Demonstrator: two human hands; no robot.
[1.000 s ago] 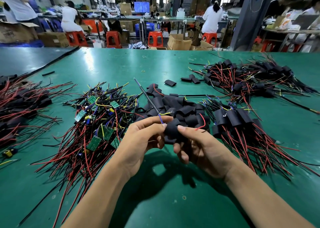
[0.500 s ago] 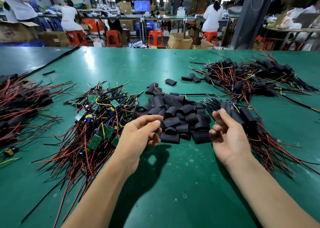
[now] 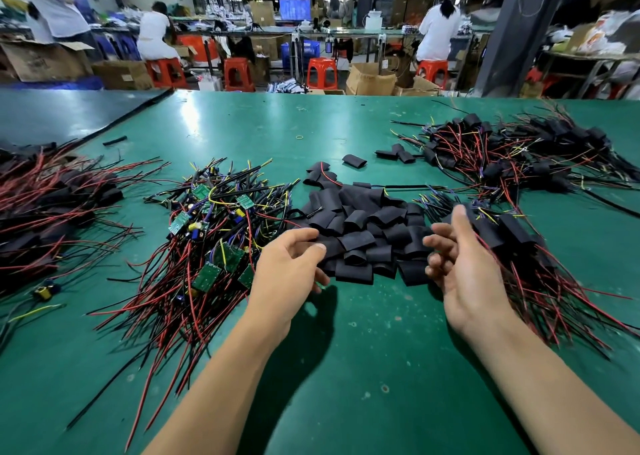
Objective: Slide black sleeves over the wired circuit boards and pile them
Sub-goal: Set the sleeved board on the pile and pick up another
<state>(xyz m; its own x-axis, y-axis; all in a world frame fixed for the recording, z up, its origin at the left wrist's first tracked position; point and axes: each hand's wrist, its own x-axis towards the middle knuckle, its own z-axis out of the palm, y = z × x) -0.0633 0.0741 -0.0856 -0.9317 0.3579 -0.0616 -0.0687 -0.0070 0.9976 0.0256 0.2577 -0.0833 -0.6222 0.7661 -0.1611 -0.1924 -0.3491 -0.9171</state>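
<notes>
Everything here sits around the heap of black sleeves (image 3: 360, 226) in the middle of the green desk (image 3: 363, 385), so I'll go from that.

Just left of the heap, touching its edge, is the tangle of bare circuit boards (image 3: 207, 243): little green boards with red, black, yellow and blue wires sticking out every which way. Just right of the heap is the finished pile (image 3: 512, 236), boards already sleeved with their red and black leads fanned toward the near edge of the desk. Behind the heap and off to the right there's a second sleeved bundle (image 3: 519, 156), and well left of the heap, past the bare boards, a third dark bundle (image 3: 41, 212) with lots of red wire. A few stray sleeves (image 3: 354, 161) lie just behind the heap.

Hands: the left hand (image 3: 291, 271) hovers at the heap's near-left corner, fingers loosely curled, thumb and forefinger pointing at the sleeves but nothing between them. The right hand (image 3: 464, 271) is at the heap's near-right corner, palm turned toward the heap, forefinger up, other fingers relaxed, holding nothing. Its back is close against the finished pile; I can't tell whether it touches.

Far behind the heap, past the desk's edge, are red stools (image 3: 322, 72) and cardboard boxes (image 3: 370, 78).
</notes>
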